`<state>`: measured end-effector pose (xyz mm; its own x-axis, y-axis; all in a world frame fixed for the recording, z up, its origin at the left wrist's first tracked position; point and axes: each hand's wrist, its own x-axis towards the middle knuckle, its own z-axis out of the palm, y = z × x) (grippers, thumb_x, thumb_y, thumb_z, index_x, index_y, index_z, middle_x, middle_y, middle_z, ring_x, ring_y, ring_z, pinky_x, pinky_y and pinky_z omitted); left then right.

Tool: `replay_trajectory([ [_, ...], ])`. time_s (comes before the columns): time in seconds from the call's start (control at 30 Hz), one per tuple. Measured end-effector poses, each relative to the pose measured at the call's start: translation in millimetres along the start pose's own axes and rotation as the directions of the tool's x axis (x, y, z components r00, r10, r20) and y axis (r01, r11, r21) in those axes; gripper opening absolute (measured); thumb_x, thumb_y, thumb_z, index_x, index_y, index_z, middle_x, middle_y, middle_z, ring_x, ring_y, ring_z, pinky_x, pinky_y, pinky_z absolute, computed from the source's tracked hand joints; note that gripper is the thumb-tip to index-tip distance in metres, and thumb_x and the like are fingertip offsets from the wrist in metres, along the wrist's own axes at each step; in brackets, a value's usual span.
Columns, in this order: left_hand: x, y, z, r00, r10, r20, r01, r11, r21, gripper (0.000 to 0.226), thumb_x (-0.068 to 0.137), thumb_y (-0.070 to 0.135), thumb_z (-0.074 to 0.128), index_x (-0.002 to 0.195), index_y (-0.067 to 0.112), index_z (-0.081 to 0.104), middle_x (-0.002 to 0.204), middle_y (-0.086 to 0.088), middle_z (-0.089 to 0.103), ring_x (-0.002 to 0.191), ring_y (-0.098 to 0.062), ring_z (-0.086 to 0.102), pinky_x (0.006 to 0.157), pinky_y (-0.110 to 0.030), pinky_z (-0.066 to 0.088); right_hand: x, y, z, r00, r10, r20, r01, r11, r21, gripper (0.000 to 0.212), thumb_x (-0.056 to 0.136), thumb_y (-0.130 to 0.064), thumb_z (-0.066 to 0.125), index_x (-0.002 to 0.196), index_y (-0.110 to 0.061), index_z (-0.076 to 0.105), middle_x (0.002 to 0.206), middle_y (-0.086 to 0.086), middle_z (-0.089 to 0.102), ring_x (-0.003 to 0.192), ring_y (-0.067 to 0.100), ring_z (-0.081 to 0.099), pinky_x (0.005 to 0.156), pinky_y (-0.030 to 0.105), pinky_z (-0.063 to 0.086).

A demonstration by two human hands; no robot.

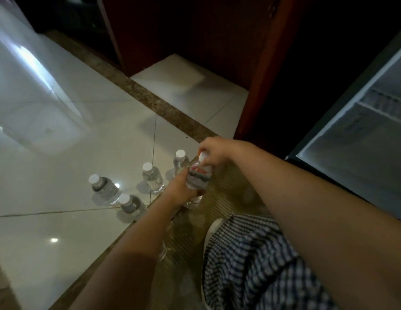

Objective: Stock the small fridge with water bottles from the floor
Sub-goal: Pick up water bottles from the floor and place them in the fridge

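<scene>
I hold a clear water bottle [198, 176] with a red and grey label above the floor. My left hand [178, 189] wraps its lower body. My right hand [214, 149] pinches its white cap from above. Several more white-capped water bottles stand on the pale tiles to the left: one [104, 189] at far left, one [130, 205] nearest me, one [151, 176] in the middle and one [180, 161] just behind the held bottle. The small fridge [360, 130] stands open at the right, its white interior and wire shelf showing.
A brown stone strip [150, 99] crosses the floor diagonally. A dark red wooden cabinet [257, 81] stands between the bottles and the fridge. A ribbed mat [217, 198] lies under my arms, and checked fabric [251, 265] covers my lap at bottom right.
</scene>
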<state>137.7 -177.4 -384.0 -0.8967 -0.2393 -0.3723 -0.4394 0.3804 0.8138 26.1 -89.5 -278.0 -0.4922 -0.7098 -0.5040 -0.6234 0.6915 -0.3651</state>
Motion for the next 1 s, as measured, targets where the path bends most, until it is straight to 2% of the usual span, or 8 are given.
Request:
replay_trajectory([
  [0.13,-7,31,-6,0.994,0.069,-0.088,-0.066,0.997,0.038,0.065,0.073,0.032,0.076,0.129,0.024,0.045,0.116,0.007,0.058,0.104,-0.01,0.055,0.089,-0.023,0.046,-35,2,-37,0.997,-0.047,-0.058,0.047,0.999,0.015,0.031,0.091,-0.022,0.057,0.12,-0.01,0.057,0.114,0.008,0.059,0.091,0.019,0.058,0.072,0.029,0.047],
  [0.27,-15,79,-7,0.968,0.213,-0.136,-0.201,0.975,0.095,0.06,0.073,0.029,0.077,0.126,0.021,0.05,0.108,0.011,0.055,0.099,-0.006,0.052,0.083,-0.019,0.043,-75,11,-71,0.991,-0.037,-0.131,0.043,0.998,0.047,0.034,0.09,-0.026,0.059,0.121,-0.012,0.056,0.096,-0.001,0.057,0.083,0.017,0.061,0.072,0.028,0.051],
  [0.33,-17,99,-7,0.959,0.247,-0.137,-0.24,0.969,0.066,0.06,0.071,0.03,0.078,0.124,0.022,0.051,0.111,0.009,0.059,0.099,-0.008,0.056,0.087,-0.024,0.047,-94,15,-86,0.981,-0.041,-0.191,0.051,0.997,0.052,0.038,0.089,-0.028,0.06,0.123,-0.013,0.055,0.09,-0.005,0.056,0.085,0.017,0.063,0.08,0.032,0.053],
  [0.5,-20,162,2,0.915,0.374,-0.153,-0.388,0.918,-0.079,0.052,0.066,0.027,0.083,0.111,0.016,0.061,0.098,0.006,0.07,0.086,-0.004,0.067,0.077,-0.023,0.055,-152,36,-123,0.895,-0.016,-0.445,0.118,0.973,0.201,0.027,0.084,-0.029,0.068,0.104,-0.013,0.061,0.078,-0.005,0.061,0.068,0.01,0.063,0.063,0.024,0.053],
  [0.6,-22,201,11,0.886,0.446,-0.129,-0.461,0.877,-0.135,0.044,0.069,0.022,0.081,0.107,0.019,0.059,0.095,0.01,0.068,0.086,0.001,0.064,0.072,-0.013,0.052,-181,55,-131,0.819,0.016,-0.574,0.172,0.947,0.271,0.029,0.084,-0.03,0.067,0.105,-0.01,0.062,0.081,-0.003,0.059,0.068,0.006,0.057,0.063,0.02,0.049],
  [0.77,-21,257,37,0.821,0.567,-0.06,-0.568,0.804,-0.174,0.037,0.07,0.022,0.08,0.103,0.024,0.062,0.097,0.01,0.07,0.088,0.003,0.067,0.077,-0.018,0.053,-223,100,-133,0.759,0.102,-0.643,0.18,0.916,0.358,0.031,0.087,-0.031,0.063,0.114,-0.016,0.059,0.103,0.006,0.061,0.09,0.017,0.059,0.078,0.032,0.05],
  [0.9,-15,290,66,0.791,0.611,0.028,-0.606,0.789,-0.102,0.047,0.066,0.029,0.082,0.109,0.02,0.064,0.102,0.006,0.072,0.094,-0.004,0.067,0.082,-0.023,0.054,-249,131,-129,0.699,0.156,-0.698,0.227,0.878,0.423,0.019,0.087,-0.025,0.064,0.104,-0.02,0.059,0.089,-0.005,0.062,0.079,0.006,0.059,0.073,0.023,0.049],
  [1.0,-10,310,87,0.79,0.604,0.101,-0.599,0.797,-0.078,0.041,0.067,0.024,0.083,0.103,0.023,0.063,0.098,0.006,0.072,0.09,-0.001,0.067,0.076,-0.014,0.052,-260,154,-127,0.645,0.205,-0.736,0.254,0.851,0.459,0.008,0.087,-0.023,0.064,0.091,-0.028,0.059,0.088,-0.002,0.063,0.083,0.011,0.061,0.077,0.032,0.052],
])
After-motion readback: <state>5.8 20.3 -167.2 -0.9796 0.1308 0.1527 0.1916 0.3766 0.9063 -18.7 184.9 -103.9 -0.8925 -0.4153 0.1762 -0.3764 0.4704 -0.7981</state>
